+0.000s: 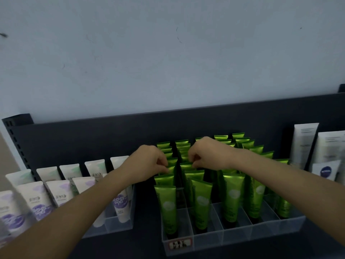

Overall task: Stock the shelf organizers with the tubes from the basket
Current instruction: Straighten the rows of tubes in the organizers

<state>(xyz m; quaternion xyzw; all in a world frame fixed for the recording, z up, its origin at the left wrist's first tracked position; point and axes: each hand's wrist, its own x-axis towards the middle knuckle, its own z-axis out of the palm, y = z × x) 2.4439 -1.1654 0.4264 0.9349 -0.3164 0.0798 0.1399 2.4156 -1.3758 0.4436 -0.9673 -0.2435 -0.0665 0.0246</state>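
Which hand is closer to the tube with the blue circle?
Right. The right hand, at the green tubes, is left of that tube; the left hand is farther left.
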